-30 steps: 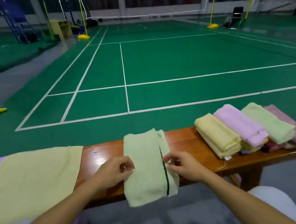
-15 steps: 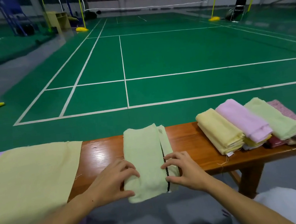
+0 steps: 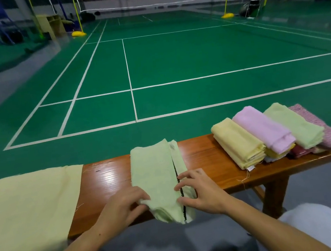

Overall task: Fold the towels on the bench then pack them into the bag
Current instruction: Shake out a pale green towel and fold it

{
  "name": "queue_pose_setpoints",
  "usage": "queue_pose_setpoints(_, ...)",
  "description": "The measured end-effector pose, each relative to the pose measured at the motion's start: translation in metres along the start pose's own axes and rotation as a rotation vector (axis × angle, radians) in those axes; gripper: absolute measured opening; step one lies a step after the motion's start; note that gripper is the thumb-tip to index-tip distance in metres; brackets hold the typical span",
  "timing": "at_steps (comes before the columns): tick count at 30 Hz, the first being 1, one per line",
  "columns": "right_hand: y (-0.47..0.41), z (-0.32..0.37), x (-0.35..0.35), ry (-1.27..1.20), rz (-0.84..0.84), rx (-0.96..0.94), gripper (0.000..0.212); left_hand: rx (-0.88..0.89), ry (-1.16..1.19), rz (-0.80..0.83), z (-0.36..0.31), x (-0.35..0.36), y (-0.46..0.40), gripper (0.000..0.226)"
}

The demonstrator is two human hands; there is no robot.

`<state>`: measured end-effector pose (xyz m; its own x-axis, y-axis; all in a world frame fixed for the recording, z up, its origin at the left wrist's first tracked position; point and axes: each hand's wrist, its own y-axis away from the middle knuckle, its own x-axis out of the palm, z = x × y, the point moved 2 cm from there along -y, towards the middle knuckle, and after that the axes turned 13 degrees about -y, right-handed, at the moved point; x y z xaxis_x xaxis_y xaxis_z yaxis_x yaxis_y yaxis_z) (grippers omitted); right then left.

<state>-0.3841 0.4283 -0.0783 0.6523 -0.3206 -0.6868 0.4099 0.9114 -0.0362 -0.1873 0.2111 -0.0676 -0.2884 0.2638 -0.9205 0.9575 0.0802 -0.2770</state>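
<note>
A pale green towel (image 3: 154, 171), folded into a long strip with a dark stitched edge, lies across the wooden bench (image 3: 209, 157); its near end hangs over the front edge. My left hand (image 3: 122, 208) grips the near left corner of the strip. My right hand (image 3: 200, 189) pinches the near right side at the dark edge. A stack of folded towels sits on the bench's right end: yellow (image 3: 236, 141), pink (image 3: 263, 128), green (image 3: 295, 125) and a speckled pink one (image 3: 322, 127). No bag is in view.
A large unfolded yellow towel (image 3: 28, 209) covers the bench's left end. Beyond the bench lies a green badminton court (image 3: 174, 63) with nets and yellow posts. Grey floor runs under the bench, and my light-clothed knee (image 3: 318, 225) shows at lower right.
Both hands have slid toward me along the green strip, from its middle to its near end, and now bunch that end up at the bench's front edge.
</note>
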Motion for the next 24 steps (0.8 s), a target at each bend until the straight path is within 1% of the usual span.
queue_pose_setpoints(2, 0.001, 0.013, 0.002, -0.018, -0.01, -0.033, 0.052, -0.098, 0.12, -0.021, -0.002, -0.007, -0.01, 0.015)
queue_pose_setpoints(4, 0.003, 0.029, 0.006, -0.056, 0.033, -0.072, 0.064, -0.187, 0.223, -0.058, -0.003, -0.014, -0.02, 0.02)
queue_pose_setpoints(6, 0.004, 0.042, 0.014, -0.009, 0.079, -0.095, 0.079, -0.266, 0.321, -0.077, -0.003, -0.017, -0.028, 0.02)
queue_pose_setpoints(7, 0.003, 0.045, 0.018, 0.032, 0.081, -0.094, 0.081, -0.306, 0.37, -0.075, -0.002, -0.018, -0.032, 0.017)
queue_pose_setpoints(8, 0.002, 0.046, 0.021, 0.075, 0.058, -0.096, 0.076, -0.34, 0.424, -0.07, 0.0, -0.017, -0.036, 0.012)
queue_pose_setpoints(9, 0.0, 0.044, 0.023, 0.105, 0.013, -0.103, 0.063, -0.376, 0.475, -0.065, 0.001, -0.017, -0.038, 0.009)
queue_pose_setpoints(10, -0.002, 0.041, 0.023, 0.099, -0.032, -0.101, 0.046, -0.409, 0.525, -0.064, 0.001, -0.017, -0.04, 0.01)
queue_pose_setpoints(12, -0.005, 0.036, 0.016, -0.007, -0.097, -0.054, 0.017, -0.469, 0.618, -0.05, 0.002, -0.016, -0.043, 0.017)
queue_pose_setpoints(13, -0.006, 0.035, 0.01, -0.076, -0.111, -0.023, 0.011, -0.492, 0.644, -0.04, 0.003, -0.015, -0.044, 0.021)
queue_pose_setpoints(15, -0.008, 0.031, 0.004, -0.217, -0.131, 0.014, 0.014, -0.531, 0.683, -0.032, 0.002, -0.013, -0.047, 0.026)
queue_pose_setpoints(17, -0.011, 0.032, 0.001, -0.378, -0.148, 0.057, 0.011, -0.545, 0.716, -0.033, 0.002, -0.011, -0.049, 0.028)
queue_pose_setpoints(19, -0.014, 0.032, -0.002, -0.558, -0.15, 0.145, 0.011, -0.567, 0.753, -0.037, 0.002, -0.008, -0.052, 0.028)
queue_pose_setpoints(22, -0.018, 0.029, -0.005, -0.789, -0.103, 0.31, 0.015, -0.613, 0.805, -0.057, 0.005, -0.003, -0.055, 0.033)
queue_pose_setpoints(24, -0.018, 0.03, -0.006, -0.9, -0.042, 0.348, 0.021, -0.627, 0.799, -0.066, 0.009, 0.0, -0.057, 0.034)
